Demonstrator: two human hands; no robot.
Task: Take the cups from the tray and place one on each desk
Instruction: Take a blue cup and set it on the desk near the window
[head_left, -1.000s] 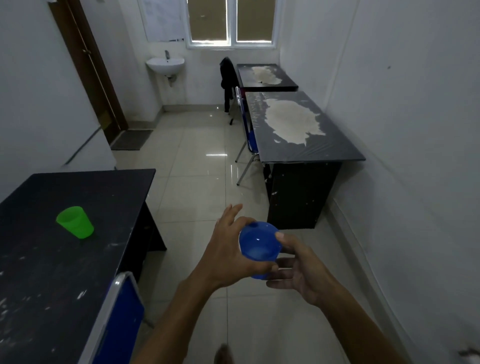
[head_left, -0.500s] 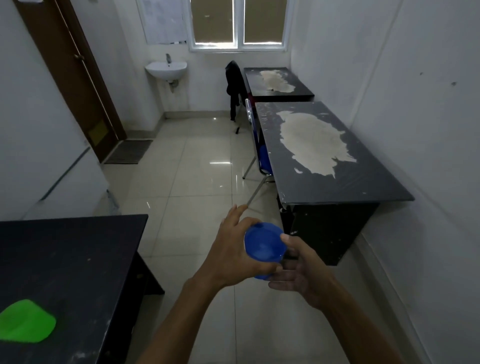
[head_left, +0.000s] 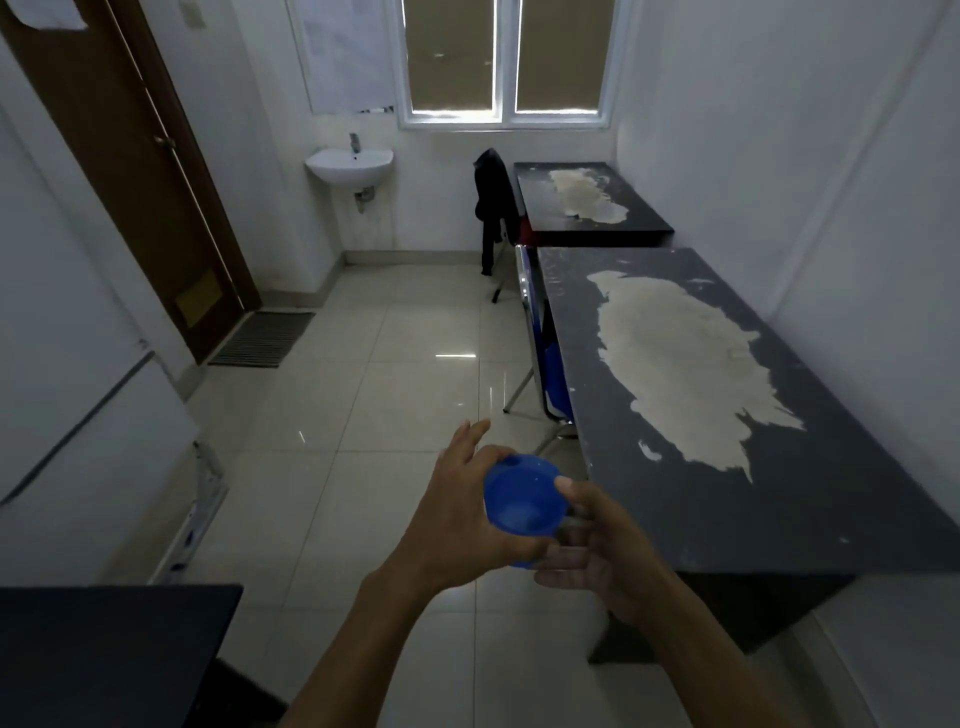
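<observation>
Above the floor beside the near counter (head_left: 727, 499), both hands, left (head_left: 457, 514) & right (head_left: 602, 551), closed round blue cup (head_left: 522, 499), prob. steadying it pre-placement.

**Cup Between Two Hands, Desks Along the Right Wall**

Held over the floor (head_left: 415, 415) in the middle foreground: a cup (head_left: 522, 501), left hand (head_left: 457, 519) on its left, right hand (head_left: 602, 556) on its right and slightly below. Just right of the hands, the near desk (head_left: 779, 493) against the right wall, a chair (head_left: 545, 358) tucked at its left edge. Behind it, the far desk (head_left: 587, 208), another chair (head_left: 493, 208) to its left. At the back wall, a window (head_left: 504, 57), a sink (head_left: 349, 166) lower left of it. Along the left wall, a door (head_left: 156, 182), a mat (head_left: 262, 338) in front. Bottom left, a corner of a third desk (head_left: 104, 654).
</observation>
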